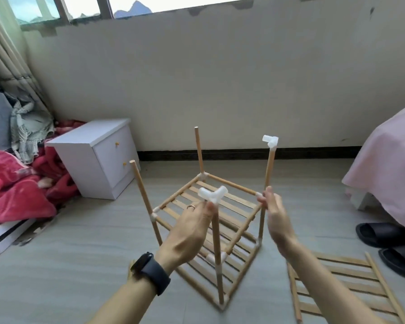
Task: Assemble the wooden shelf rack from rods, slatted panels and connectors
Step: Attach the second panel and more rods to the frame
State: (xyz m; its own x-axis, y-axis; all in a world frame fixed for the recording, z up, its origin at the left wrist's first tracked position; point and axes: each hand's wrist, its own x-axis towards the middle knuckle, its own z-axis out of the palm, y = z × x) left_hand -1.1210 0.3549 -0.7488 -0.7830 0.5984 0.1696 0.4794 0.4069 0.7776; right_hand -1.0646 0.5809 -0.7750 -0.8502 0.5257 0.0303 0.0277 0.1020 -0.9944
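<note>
The half-built rack (211,230) stands on the floor (80,265), with two slatted tiers already joined and four rods rising from its corners. The step in hand seems to be capping these rods with connectors. The left hand (189,232) pinches the white connector (212,194) at its base, where it sits on top of the near rod (216,242) at the rack's nearest corner. The right hand (276,218) appears to have its fingers curled round the right rod (269,169), though blur makes the grip hard to read. That rod already carries a second connector (270,141).

The back rod (198,148) and the left rod (140,185) have bare tops. Next, the near connector likely needs pressing fully home with its open arms turned along the rack's edges, then the two bare rods capped. The loose slatted panel (337,284), lying on the floor to the right, probably goes on after that.
</note>
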